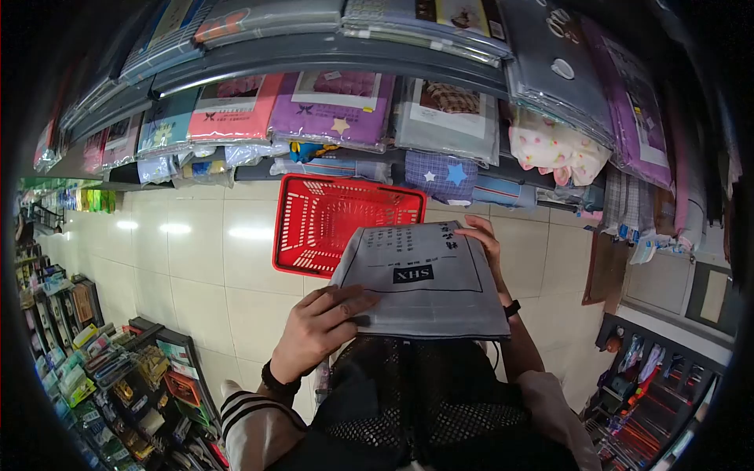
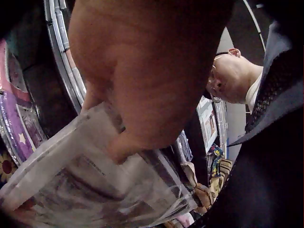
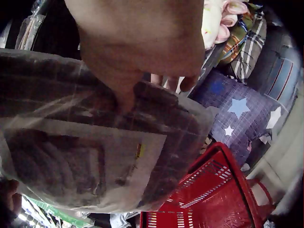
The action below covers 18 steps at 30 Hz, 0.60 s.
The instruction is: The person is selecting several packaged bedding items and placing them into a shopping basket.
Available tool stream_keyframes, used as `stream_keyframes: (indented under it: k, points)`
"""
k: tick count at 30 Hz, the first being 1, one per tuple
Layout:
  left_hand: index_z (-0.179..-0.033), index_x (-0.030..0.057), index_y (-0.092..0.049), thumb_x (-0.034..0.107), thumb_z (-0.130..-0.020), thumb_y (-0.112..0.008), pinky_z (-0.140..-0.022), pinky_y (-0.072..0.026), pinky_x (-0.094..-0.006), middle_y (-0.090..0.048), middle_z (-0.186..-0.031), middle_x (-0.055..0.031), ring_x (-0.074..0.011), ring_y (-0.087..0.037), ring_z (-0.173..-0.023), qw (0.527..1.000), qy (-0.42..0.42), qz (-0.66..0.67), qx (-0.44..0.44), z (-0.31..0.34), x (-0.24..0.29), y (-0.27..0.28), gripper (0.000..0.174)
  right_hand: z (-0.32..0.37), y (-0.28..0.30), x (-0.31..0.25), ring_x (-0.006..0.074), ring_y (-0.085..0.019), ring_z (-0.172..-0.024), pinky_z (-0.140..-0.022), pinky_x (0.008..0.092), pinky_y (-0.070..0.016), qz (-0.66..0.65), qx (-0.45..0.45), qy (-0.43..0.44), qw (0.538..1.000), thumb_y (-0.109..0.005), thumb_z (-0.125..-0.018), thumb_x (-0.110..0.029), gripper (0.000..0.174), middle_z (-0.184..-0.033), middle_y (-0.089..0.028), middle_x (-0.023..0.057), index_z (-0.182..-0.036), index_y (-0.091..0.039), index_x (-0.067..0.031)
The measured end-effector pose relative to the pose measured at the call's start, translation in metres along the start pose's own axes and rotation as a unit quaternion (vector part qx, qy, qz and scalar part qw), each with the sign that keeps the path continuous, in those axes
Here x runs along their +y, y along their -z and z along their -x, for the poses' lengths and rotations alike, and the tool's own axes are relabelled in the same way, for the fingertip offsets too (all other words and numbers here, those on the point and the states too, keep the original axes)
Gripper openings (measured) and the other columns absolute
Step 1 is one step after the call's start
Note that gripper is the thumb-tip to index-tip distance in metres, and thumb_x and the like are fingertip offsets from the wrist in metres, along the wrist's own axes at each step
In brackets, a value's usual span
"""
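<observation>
To the left of the left hand [image 1: 318,330], a low rack [image 1: 126,400] carries many small packets. The left hand, with a dark band [image 1: 281,382] at its wrist, pinches the near left side of a flat plastic package [image 1: 424,306], fingers on the printed face and thumb on the other (the large letters SHX appear upside down in the head view). Beyond that hand, a red basket [image 1: 287,228] sits on the tiled floor [image 1: 196,259], its near corner partly behind the package. The package lies between the two hands, in front of the person's dark mesh top [image 1: 408,392]. The right hand [image 1: 485,247] clasps its far right edge, thumb against the side with a picture label [image 3: 80,166]. Past the right hand are a star-patterned cushion [image 1: 440,179] and a spotted white bundle [image 1: 554,145] (pinkish along its lower edge).
</observation>
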State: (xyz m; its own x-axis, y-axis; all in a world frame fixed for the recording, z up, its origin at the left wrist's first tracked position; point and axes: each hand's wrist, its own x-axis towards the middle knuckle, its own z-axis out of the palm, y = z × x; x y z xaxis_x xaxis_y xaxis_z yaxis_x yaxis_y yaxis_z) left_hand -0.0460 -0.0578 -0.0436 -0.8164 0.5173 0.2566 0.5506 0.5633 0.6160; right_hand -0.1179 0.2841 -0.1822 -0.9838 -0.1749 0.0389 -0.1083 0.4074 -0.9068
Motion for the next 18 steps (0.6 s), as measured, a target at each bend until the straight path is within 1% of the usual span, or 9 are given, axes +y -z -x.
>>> stream_keyframes:
  k: [3, 6, 8, 11, 12, 13, 14, 16, 18]
  points:
    - [-0.064, 0.0037, -0.046, 0.001, -0.061, -0.063, -0.075, -0.0535, -0.0342, -0.064, -0.108, -0.0072, -0.0254, -0.062, -0.099, 1.0, 0.002, 0.026, 0.016, -0.001, 0.0, -0.014, 0.018, 0.002, 0.014, 0.017, 0.027, -0.051, -0.111, -0.095, 0.0353, -0.0415, -0.039, -0.014, 0.006, 0.999, -0.066, -0.078, -0.012, 0.027, -0.12, -0.053, 0.0142, -0.104, -0.067, -0.0067]
    - [-0.068, 0.0006, -0.042, -0.012, -0.054, -0.059, -0.068, -0.0532, -0.0336, -0.064, -0.104, -0.0129, -0.0306, -0.064, -0.089, 0.985, 0.092, 0.113, 0.088, 0.001, 0.001, -0.026, 0.025, 0.002, 0.024, 0.038, 0.0268, -0.052, -0.11, -0.095, 0.0358, -0.0406, -0.178, -0.039, -0.02, 0.983, -0.062, -0.083, -0.015, 0.026, -0.116, -0.057, 0.016, -0.106, -0.065, -0.0042]
    - [-0.069, 0.0024, -0.042, -0.014, -0.063, -0.062, -0.07, -0.0522, -0.0327, -0.064, -0.102, -0.0149, -0.0252, -0.064, -0.092, 0.949, 0.183, 0.208, 0.149, 0.011, -0.011, -0.042, 0.026, 0.005, 0.036, 0.044, 0.0214, -0.058, -0.098, -0.087, 0.0327, -0.0447, -0.261, -0.044, -0.034, 0.964, -0.061, -0.086, -0.016, 0.023, -0.102, -0.063, 0.0138, -0.104, -0.064, -0.0014]
    - [-0.078, 0.004, -0.044, -0.005, -0.071, -0.068, -0.079, -0.0508, -0.034, -0.064, -0.096, -0.0124, -0.0188, -0.062, -0.099, 0.826, 0.336, 0.352, 0.285, -0.011, -0.02, -0.056, 0.027, 0.006, 0.055, 0.022, 0.0141, -0.059, -0.081, -0.075, 0.0276, -0.0471, -0.079, -0.063, -0.083, 0.991, -0.062, -0.088, -0.017, 0.022, -0.089, -0.065, 0.0084, -0.1, -0.062, 0.0011]
    - [-0.096, 0.0032, -0.048, 0.005, -0.077, -0.068, -0.086, -0.0482, -0.0347, -0.062, -0.098, -0.0106, -0.0194, -0.061, -0.101, 0.758, 0.316, 0.482, 0.306, -0.011, -0.041, -0.08, 0.027, 0.005, 0.053, 0.022, 0.0085, -0.054, -0.069, -0.064, 0.024, -0.045, -0.065, -0.031, -0.097, 0.993, -0.065, -0.087, -0.017, 0.024, -0.078, -0.061, 0.0034, -0.099, -0.061, 0.0035]
    - [-0.119, 0.0022, -0.046, 0.018, -0.084, -0.065, -0.089, -0.0463, -0.0353, -0.06, -0.108, -0.0103, -0.0206, -0.06, -0.1, 0.664, 0.323, 0.643, 0.205, 0.01, -0.076, -0.116, 0.043, 0.005, 0.054, 0.03, 0.0085, -0.054, -0.069, -0.064, 0.024, -0.045, -0.066, -0.034, -0.097, 0.992, -0.065, -0.087, -0.017, 0.024, -0.078, -0.061, 0.0034, -0.099, -0.061, 0.0035]
    - [-0.125, -0.0002, -0.048, 0.025, -0.086, -0.064, -0.089, -0.0451, -0.034, -0.06, -0.11, -0.0091, -0.021, -0.059, -0.1, 0.626, 0.328, 0.669, 0.231, -0.002, -0.073, -0.14, 0.05, 0.005, 0.051, 0.044, 0.008, -0.052, -0.069, -0.063, 0.0237, -0.0439, -0.049, -0.051, -0.118, 0.991, -0.065, -0.087, -0.017, 0.025, -0.076, -0.06, 0.0029, -0.098, -0.06, 0.0041]
    - [-0.122, -0.0037, -0.052, 0.013, -0.083, -0.067, -0.09, -0.0442, -0.0315, -0.063, -0.108, -0.0079, -0.0192, -0.058, -0.101, 0.737, 0.426, 0.514, 0.103, -0.005, -0.077, -0.176, 0.045, -0.001, 0.047, 0.052, 0.0075, -0.05, -0.068, -0.063, 0.0234, -0.0428, -0.033, -0.069, -0.137, 0.988, -0.065, -0.087, -0.018, 0.025, -0.075, -0.058, 0.0024, -0.098, -0.06, 0.0046]
    - [-0.119, -0.004, -0.051, 0.002, -0.08, -0.067, -0.089, -0.0454, -0.0317, -0.062, -0.111, -0.0094, -0.019, -0.058, -0.1, 0.72, 0.413, 0.541, 0.134, -0.013, -0.076, -0.198, 0.042, -0.006, 0.042, 0.05, 0.0066, -0.047, -0.066, -0.06, 0.0239, -0.0409, -0.086, -0.085, -0.149, 0.981, -0.064, -0.088, -0.019, 0.025, -0.072, -0.055, 0.0007, -0.096, -0.061, 0.0041]
